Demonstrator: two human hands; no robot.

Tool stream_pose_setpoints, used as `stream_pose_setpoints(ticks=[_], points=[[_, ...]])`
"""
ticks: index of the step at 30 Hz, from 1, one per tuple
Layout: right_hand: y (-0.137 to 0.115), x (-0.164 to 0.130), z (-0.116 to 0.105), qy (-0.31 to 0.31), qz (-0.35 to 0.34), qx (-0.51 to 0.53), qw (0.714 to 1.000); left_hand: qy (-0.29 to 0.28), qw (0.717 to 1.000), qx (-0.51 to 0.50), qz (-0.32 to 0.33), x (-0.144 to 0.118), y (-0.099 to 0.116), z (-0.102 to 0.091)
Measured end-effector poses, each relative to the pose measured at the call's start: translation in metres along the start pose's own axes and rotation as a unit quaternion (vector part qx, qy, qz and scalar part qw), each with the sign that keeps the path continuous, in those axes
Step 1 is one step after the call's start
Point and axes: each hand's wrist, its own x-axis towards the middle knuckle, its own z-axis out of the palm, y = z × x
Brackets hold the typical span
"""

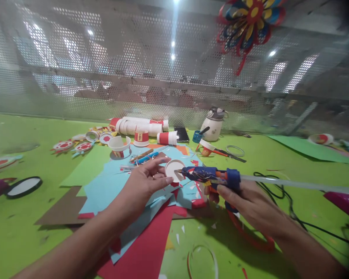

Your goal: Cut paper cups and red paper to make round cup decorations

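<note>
Between the thumb and fingers of my left hand (pixel 148 174) is a small white paper cup bottom (pixel 171 167), its round face turned toward me. My right hand (pixel 244 201) is wrapped round the grip of a blue and orange glue gun (pixel 209 174). The gun's nozzle points left and meets or nearly meets the white disc; I cannot tell if they touch. A long clear glue stick (pixel 285 182) sticks out of the gun's back end. Below my hands lie cut sheets of light blue paper (pixel 104 190) and red paper (pixel 145 240).
Behind stand paper cups (pixel 167 138), a cut cup (pixel 119 144), stacked cups (pixel 142 126), a blue jar (pixel 197 135) and a bottle (pixel 213 124). Scissors (pixel 229 155) lie at right centre. A black cord (pixel 291 209) loops at right. Paper turtles (pixel 83 148) sit at left.
</note>
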Motion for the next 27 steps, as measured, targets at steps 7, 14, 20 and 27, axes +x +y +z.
stream_pose_setpoints(ticks=[7, 14, 20, 27], points=[[-0.0033, -0.0003, 0.0016, 0.014, -0.014, -0.051, 0.999, -0.010, 1.000, 0.009, 0.002, 0.0005, -0.0029, -0.0019], [-0.0059, -0.0002, 0.0018, 0.003, -0.035, -0.037, 0.999, -0.015, 1.000, 0.014, -0.003, 0.0008, -0.0039, -0.0030], [-0.0039, -0.0009, 0.0037, 0.012, -0.030, -0.056, 0.998, -0.021, 1.000, 0.006, -0.006, -0.0001, -0.0034, -0.0019], [-0.0061, -0.0009, 0.0035, 0.010, -0.033, -0.051, 0.998, -0.014, 1.000, 0.018, -0.010, -0.0017, -0.0030, -0.0012]])
